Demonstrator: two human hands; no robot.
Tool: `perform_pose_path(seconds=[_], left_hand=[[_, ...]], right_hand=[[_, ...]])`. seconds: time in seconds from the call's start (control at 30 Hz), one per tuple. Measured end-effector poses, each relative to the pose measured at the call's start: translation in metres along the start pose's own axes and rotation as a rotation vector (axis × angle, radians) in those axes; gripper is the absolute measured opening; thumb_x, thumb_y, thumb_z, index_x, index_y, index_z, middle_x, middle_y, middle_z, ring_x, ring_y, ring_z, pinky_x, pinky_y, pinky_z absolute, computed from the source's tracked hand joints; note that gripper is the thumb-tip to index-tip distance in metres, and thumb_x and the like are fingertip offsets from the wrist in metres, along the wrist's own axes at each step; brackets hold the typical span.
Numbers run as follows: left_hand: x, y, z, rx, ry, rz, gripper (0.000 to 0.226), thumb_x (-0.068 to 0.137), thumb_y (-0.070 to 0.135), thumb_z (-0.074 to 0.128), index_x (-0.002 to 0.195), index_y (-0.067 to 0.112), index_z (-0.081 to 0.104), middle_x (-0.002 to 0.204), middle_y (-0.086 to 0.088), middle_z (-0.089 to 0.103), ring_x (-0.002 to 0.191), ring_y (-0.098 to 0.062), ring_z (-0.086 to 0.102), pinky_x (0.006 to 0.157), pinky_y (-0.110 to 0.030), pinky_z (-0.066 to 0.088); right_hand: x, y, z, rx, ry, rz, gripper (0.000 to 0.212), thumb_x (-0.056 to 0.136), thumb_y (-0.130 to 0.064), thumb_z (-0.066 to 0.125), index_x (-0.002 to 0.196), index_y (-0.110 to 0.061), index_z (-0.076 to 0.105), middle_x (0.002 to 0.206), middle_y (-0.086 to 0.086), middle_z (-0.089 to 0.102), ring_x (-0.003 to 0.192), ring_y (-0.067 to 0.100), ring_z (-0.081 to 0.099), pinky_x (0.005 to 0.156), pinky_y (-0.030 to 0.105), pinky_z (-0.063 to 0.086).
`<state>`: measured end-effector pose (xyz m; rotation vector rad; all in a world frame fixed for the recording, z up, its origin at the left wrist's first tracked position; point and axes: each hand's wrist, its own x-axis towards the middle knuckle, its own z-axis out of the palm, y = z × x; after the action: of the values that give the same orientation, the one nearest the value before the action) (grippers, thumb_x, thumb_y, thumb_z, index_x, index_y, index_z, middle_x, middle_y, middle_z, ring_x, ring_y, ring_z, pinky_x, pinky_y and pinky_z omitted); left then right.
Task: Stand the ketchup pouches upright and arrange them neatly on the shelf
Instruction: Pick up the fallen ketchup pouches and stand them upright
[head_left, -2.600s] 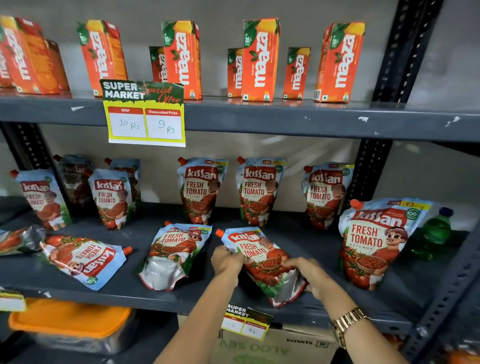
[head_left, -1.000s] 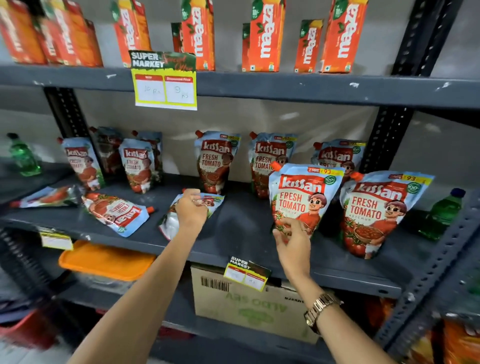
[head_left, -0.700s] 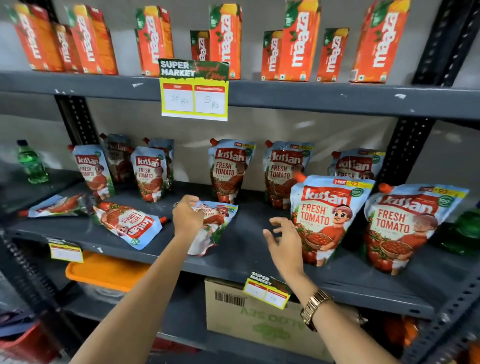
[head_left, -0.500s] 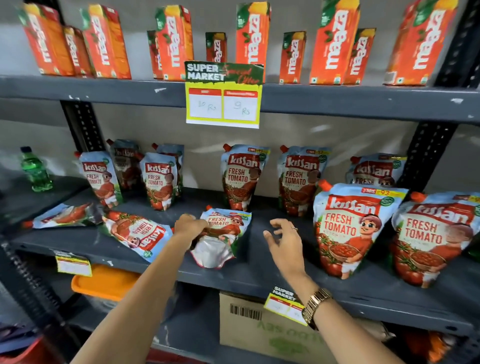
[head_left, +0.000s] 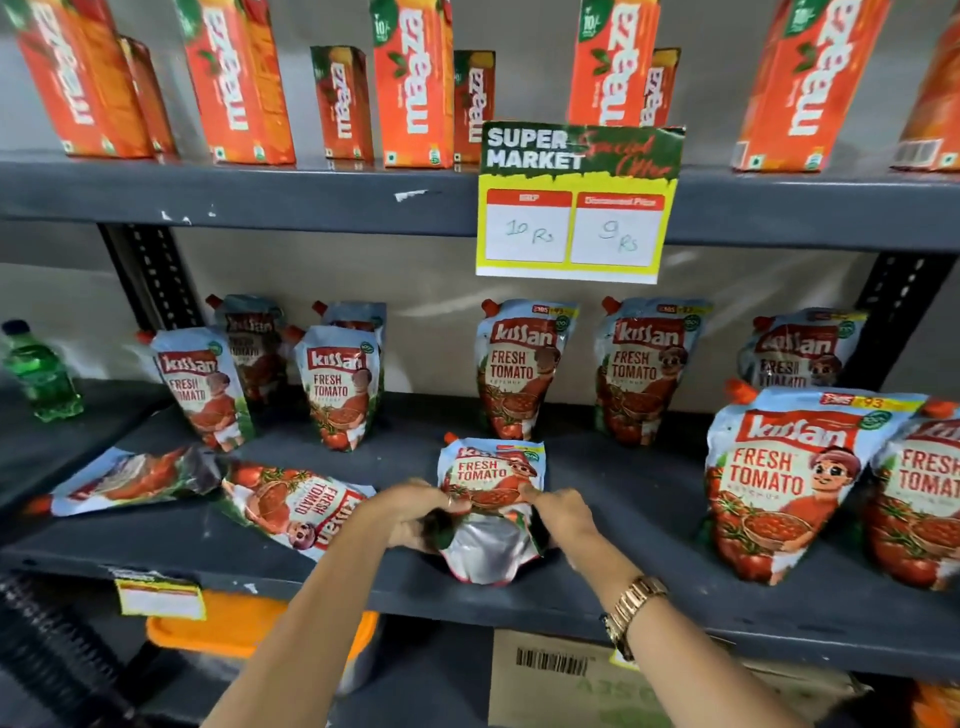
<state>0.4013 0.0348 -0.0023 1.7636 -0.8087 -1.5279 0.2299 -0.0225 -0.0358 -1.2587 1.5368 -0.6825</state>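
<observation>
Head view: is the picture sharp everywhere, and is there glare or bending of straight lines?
Head view: the centre is sharp, the price sign readable; the green bottle at the left edge is blurred; glare whitens the silver base of the held pouch; the juice cartons lean outward from wide-angle distortion.

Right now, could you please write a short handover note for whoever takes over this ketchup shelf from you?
Left hand and right hand both grip the lying pouch at the shelf front, silver base toward you.
Done: two big pouches upright on the right; smaller ones upright along the back.
Left: stand this pouch, then the two flat pouches on the left.
</observation>
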Motion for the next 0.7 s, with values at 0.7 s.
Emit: perform_pose_path(seconds=[0.7], left_hand=[[0.009, -0.002, 0.0, 0.203, 0.373, 0.545, 0.067, 0.067, -0.011, 0.07, 0.125, 0.013, 0.047, 0.115, -0.004, 0.056, 0.114, -0.021, 0.054, 0.098, -0.036, 0.047]], right_hand=[[-0.019, -0.014, 0.017, 0.104, 0.167, -0.504, 0.025, 0.081, 0.002, 0.058, 0.092, -0.019, 0.049, 0.085, 0.004, 0.065, 0.078, 0.01, 0.065, 0.079, 0.036, 0.055]])
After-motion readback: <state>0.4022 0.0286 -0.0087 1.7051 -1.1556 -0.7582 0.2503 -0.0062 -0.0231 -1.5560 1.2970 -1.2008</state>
